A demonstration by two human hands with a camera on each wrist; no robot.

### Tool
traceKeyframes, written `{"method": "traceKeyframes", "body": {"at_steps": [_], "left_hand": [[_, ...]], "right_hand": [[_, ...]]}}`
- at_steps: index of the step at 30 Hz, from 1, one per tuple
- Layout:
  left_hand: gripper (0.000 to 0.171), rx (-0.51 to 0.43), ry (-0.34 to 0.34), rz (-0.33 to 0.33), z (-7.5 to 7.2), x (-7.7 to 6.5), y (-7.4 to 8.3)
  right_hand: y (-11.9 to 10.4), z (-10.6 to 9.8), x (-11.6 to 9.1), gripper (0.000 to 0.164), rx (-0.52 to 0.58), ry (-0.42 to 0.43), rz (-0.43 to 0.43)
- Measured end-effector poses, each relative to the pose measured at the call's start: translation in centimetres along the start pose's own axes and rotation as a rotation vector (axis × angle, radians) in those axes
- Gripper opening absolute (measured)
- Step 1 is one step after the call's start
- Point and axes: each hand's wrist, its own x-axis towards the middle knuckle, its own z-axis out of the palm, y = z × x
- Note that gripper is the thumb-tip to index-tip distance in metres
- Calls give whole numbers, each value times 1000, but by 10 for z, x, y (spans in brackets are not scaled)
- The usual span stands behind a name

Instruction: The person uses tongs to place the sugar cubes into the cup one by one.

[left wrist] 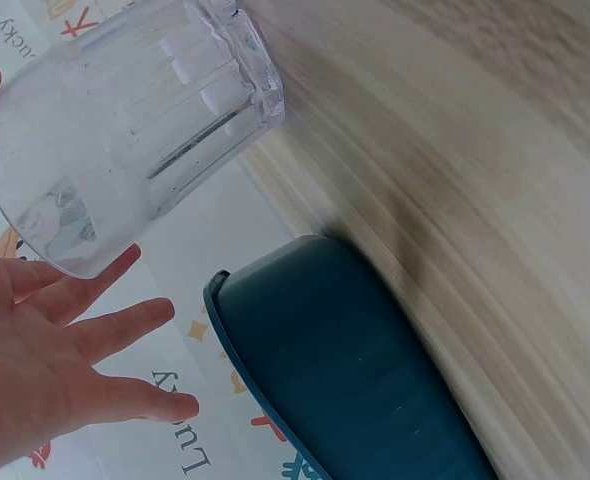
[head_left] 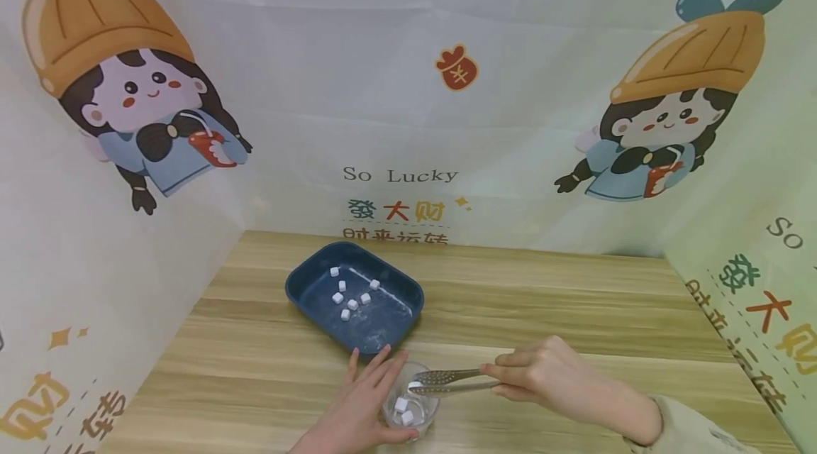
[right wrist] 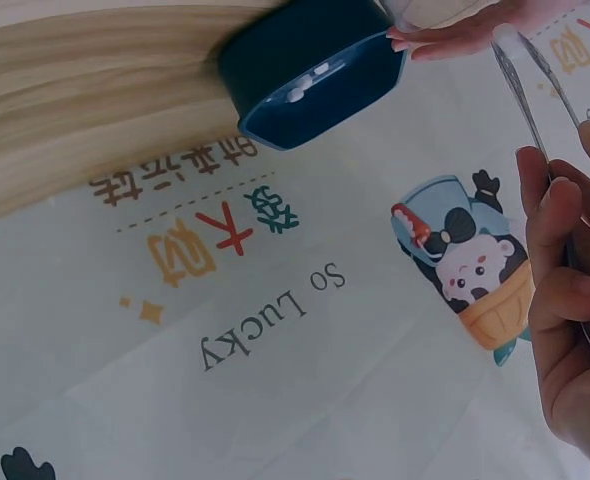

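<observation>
A clear plastic cup stands on the table with white cubes at its bottom. My left hand holds it at the rim, thumb on the near side and forefinger on the far side, the other fingers spread out straight. In the left wrist view the cup shows ribbed walls. Metal tongs with perforated tips are gripped in my right hand. Between the tips, over the cup's mouth, they pinch one white cube.
Just beyond my left fingertips sits a dark blue rectangular tray with several white cubes scattered in it. The wooden table is bounded by printed cloth walls at the back and sides.
</observation>
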Motion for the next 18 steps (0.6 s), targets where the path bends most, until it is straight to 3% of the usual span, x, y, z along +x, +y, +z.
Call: {"method": "traceKeyframes", "body": {"at_steps": [18], "left_hand": [[98, -33, -46, -23, -1, 1, 0]], "right_hand": [[2, -5, -3, 26, 29, -10, 48]]}}
